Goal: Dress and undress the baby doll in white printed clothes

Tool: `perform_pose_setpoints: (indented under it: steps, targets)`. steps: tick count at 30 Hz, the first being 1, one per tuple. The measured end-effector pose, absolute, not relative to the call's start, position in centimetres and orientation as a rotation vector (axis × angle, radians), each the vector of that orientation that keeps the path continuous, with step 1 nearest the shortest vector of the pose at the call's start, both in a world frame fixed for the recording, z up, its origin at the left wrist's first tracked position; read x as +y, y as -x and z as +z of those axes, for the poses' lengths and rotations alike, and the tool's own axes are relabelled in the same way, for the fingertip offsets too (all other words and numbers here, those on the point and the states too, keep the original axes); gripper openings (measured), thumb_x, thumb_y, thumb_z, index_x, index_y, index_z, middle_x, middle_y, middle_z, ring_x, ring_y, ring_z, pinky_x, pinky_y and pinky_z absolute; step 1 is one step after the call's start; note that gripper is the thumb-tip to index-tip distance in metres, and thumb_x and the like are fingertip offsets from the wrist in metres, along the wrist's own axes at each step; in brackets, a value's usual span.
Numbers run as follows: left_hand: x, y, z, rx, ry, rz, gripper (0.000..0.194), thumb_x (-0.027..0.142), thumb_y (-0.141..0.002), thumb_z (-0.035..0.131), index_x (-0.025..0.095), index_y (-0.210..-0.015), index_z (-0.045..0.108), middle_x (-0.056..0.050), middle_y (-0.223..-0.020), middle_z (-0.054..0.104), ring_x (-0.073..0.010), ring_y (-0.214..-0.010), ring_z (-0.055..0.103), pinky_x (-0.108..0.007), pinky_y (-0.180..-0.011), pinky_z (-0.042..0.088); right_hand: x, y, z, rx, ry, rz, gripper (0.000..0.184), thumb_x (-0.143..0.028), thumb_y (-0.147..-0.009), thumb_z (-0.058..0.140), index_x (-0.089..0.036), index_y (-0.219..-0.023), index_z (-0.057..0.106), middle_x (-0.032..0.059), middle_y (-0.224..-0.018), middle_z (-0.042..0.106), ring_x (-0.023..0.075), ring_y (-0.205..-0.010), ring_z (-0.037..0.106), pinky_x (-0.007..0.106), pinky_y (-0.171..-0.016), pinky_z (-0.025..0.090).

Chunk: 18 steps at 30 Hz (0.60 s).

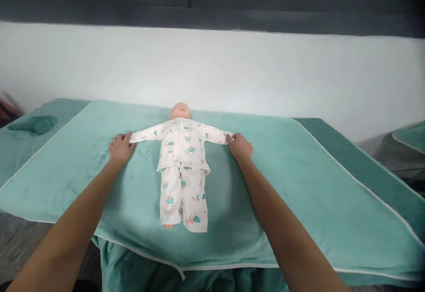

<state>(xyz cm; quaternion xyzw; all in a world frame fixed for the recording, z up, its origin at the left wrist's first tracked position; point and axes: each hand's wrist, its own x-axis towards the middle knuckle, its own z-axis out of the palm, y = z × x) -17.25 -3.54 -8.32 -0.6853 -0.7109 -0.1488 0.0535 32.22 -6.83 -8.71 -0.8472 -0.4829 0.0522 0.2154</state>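
A white wall (212, 71) rises behind the doll (180, 111), with a dark window frame (212, 11) along the top of it. Under the doll lies a green cover (308, 186) edged in pale piping, and a small green pillow (36, 124) rests well to the left of the doll. The doll lies on its back, head toward the wall and both arms stretched out sideways, wearing a white printed shirt (182, 144) and matching trousers (194, 199); toes of 1 foot show below a trouser leg. At the doll's 2 sleeve ends are the person's hands. Left of the doll, the left hand (121, 148) has a cuff of the shirt between thumb and index finger, its other fingers loosely bent. Right of the doll, the right hand (241, 146) pinches the opposite cuff, fingers curled in.
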Motion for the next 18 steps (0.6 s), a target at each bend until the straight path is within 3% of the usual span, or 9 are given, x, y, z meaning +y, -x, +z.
perform_pose_setpoints:
  steps: [4, 8, 13, 18]
  targets:
    - [-2.1, 16.9, -8.2, -2.123, 2.049, -0.387, 0.056, 0.038, -0.097, 0.046, 0.02, -0.15, 0.047, -0.02, -0.137, 0.055, -0.0389, -0.124, 0.048, -0.051, -0.098, 0.041, -5.4, -33.6, -9.7, -1.207, 2.241, 0.141, 0.026, -0.043, -0.091, 0.051, -0.02, -0.098, 0.062, 0.0082, -0.091, 0.066, 0.0228, -0.084, 0.059, 0.034, -0.077, 0.042]
    - [-1.3, 16.8, -8.1, -2.165, 1.997, -0.379, 0.044, 0.02, -0.096, 0.04, 0.021, -0.134, 0.062, -0.018, -0.135, 0.058, -0.0363, -0.121, 0.051, -0.046, -0.093, 0.043, -5.5, -35.0, -10.4, -0.967, 1.805, 0.154, 0.022, -0.042, -0.082, 0.059, -0.021, -0.081, 0.053, 0.0008, -0.081, 0.057, 0.0171, -0.074, 0.051, 0.03, -0.072, 0.042]
    - [-1.1, 16.6, -8.0, -2.177, 1.871, -0.479, 0.049, 0.018, -0.097, 0.036, 0.016, -0.142, 0.053, -0.019, -0.134, 0.058, -0.0358, -0.12, 0.053, -0.046, -0.091, 0.045, -5.4, -35.1, -10.2, -0.753, 1.453, 0.598, 0.033, -0.051, -0.078, 0.064, -0.024, -0.087, 0.048, -0.006, -0.066, 0.052, 0.0127, -0.053, 0.045, 0.025, -0.051, 0.037]
    - [-1.2, 16.3, -8.1, -2.231, 1.756, -0.508, 0.054, 0.017, -0.098, 0.031, 0.013, -0.15, 0.043, -0.021, -0.14, 0.055, -0.0363, -0.124, 0.052, -0.048, -0.095, 0.043, -5.3, -35.3, -10.3, -0.735, 1.489, 0.487, 0.032, -0.051, -0.08, 0.062, -0.024, -0.089, 0.048, -0.0052, -0.068, 0.054, 0.0133, -0.055, 0.049, 0.025, -0.052, 0.039]
